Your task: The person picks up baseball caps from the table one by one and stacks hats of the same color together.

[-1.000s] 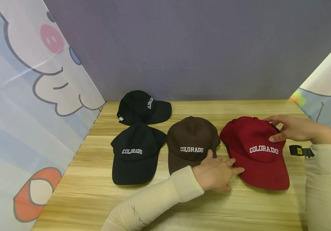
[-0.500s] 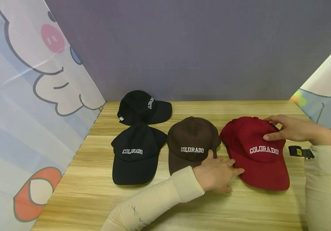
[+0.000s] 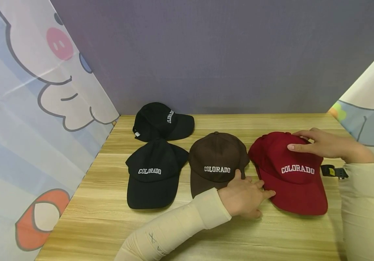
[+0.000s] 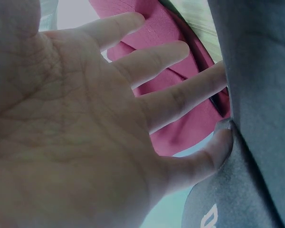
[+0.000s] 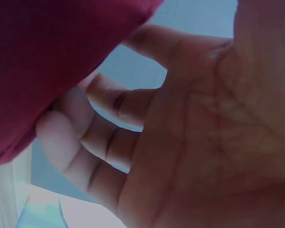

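Clearly, the right hand has the crown of the red cap between thumb and fingers: the thumb lies across the front of it, while the other fingers curl round behind its edge. How firmly they hold, I cannot tell. That cap lies on the wooden table, its brim on the near side of this grip, white COLORADO lettering just below the thumb.

To the left of that grip, the left hand is spread wide, its fingers well apart and clamped on nothing. One fingertip touches the side of the brown cap — another reaches the near edge of the red brim, so the hand bridges the two caps.

Further left of both hands lies the front black cap, brim nearest the person; beyond it, the rear black cap points its brim sideways, toward the right. A dark strap shows just beneath the right wrist. Past everything, well beyond both hands, stands a grey panel.
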Demonstrator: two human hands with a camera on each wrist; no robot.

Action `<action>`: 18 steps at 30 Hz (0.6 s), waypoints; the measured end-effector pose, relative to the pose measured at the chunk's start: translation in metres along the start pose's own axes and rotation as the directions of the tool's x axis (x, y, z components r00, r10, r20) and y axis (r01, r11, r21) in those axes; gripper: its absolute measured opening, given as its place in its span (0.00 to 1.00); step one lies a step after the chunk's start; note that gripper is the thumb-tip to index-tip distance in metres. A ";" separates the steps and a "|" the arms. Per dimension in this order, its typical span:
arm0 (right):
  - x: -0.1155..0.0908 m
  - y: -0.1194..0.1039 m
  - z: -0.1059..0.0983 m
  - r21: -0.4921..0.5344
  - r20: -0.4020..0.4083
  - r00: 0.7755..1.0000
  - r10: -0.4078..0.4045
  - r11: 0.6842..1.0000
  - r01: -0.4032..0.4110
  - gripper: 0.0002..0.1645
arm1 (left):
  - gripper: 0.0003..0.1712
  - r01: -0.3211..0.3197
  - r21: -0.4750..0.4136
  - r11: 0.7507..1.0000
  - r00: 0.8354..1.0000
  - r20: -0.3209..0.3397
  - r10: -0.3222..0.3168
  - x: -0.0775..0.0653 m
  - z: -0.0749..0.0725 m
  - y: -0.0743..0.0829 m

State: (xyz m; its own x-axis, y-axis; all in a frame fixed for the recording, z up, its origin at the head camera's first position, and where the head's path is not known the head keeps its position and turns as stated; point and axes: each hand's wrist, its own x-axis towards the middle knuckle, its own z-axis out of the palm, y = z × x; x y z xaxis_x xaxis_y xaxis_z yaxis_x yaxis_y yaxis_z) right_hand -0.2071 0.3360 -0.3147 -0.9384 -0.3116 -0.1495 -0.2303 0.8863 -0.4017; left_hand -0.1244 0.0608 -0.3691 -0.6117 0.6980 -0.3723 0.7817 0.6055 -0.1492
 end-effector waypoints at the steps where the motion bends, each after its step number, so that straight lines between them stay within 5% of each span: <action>1: 0.001 0.000 0.000 0.002 0.001 1.000 0.008 1.000 -0.008 0.34 | 0.42 0.000 -0.001 1.000 1.000 0.001 0.000 0.000 0.000 0.000; 18: 0.012 0.007 0.007 0.024 0.024 0.999 0.026 0.999 -0.027 0.38 | 0.43 -0.011 0.001 1.000 1.000 0.000 0.011 -0.002 -0.001 0.000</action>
State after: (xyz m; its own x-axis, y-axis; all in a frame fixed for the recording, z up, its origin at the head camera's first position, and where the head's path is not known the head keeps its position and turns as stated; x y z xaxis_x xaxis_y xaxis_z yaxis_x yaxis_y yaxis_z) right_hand -0.2184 0.3365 -0.3254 -0.9376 -0.2963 -0.1818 -0.1988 0.8861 -0.4188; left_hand -0.1230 0.0602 -0.3677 -0.6029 0.7047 -0.3740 0.7887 0.5971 -0.1464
